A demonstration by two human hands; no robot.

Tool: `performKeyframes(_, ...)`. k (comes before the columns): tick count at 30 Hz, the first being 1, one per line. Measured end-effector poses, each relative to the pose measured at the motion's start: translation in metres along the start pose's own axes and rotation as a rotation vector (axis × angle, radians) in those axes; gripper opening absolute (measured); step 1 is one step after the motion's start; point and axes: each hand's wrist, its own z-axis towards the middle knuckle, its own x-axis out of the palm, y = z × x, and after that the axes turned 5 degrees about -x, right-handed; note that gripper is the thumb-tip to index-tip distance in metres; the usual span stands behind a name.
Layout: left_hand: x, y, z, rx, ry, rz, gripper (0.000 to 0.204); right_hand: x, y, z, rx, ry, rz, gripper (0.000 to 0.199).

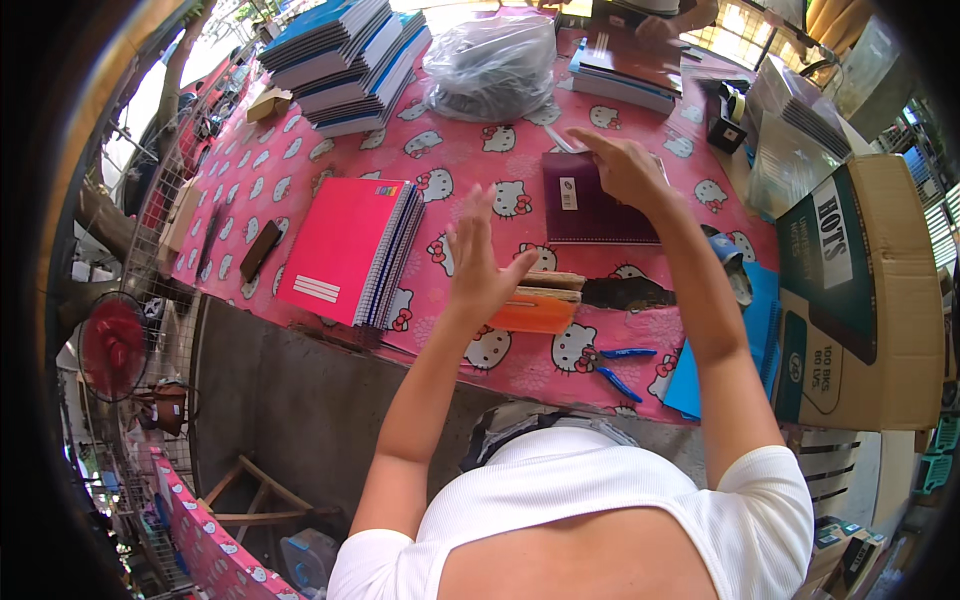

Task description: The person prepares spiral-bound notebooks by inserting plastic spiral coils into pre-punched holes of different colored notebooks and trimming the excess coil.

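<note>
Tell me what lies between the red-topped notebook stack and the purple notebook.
The head view shows the left hand between the red-topped notebook stack and the purple notebook, with patterned pink tablecloth around it.

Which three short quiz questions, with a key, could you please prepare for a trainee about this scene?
1. Which hand is nearer to the dark purple rectangular notebook?
2. True or false: the small tool with two blue handles lies on the pink patterned tablecloth.
3. Fill in: the stack of red-covered, wire-bound notebooks lies to the ____ of the purple one.

Key: 1. the right hand; 2. true; 3. left.
</note>
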Motion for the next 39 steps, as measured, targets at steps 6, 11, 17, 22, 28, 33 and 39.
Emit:
performKeyframes(6, 0.010, -0.015, 0.047, 0.373, -0.154, 0.110, 0.038, -0.061, 0.124, -0.037, -0.611, -0.119, -0.244, 0.047)
performKeyframes(11, -0.064, -0.041, 0.029, 0.014, -0.236, -0.277, 0.014, -0.065, 0.091, -0.102, 0.053, -0.716, -0.202, 0.042)
performKeyframes(17, -0.077, -0.039, 0.009, 0.101, -0.099, -0.503, 0.015, 0.018, 0.068, -0.159, 0.384, -0.402, 0.676, 0.027)
performKeyframes(22, -0.081, 0.007, 0.006, 0.034, 0.158, -0.498, 0.034, 0.077, 0.056, -0.183, 0.424, -0.309, 0.564, 0.019)
performKeyframes(28, -0.029, -0.062, -0.020, 0.123, -0.392, 0.234, 0.085, 0.119, 0.061, -0.213, 0.539, -0.261, 0.319, 0.045)
performKeyframes(33, 0.004, -0.070, -0.030, 0.421, 0.425, 0.531, 0.067, 0.068, 0.087, -0.208, 0.291, -0.158, -0.105, 0.038)
performKeyframes(39, 0.018, -0.066, -0.014, 0.497, 0.235, 0.268, 0.036, -0.092, -0.078, -0.338, 1.101, -0.249, -0.667, 0.018)
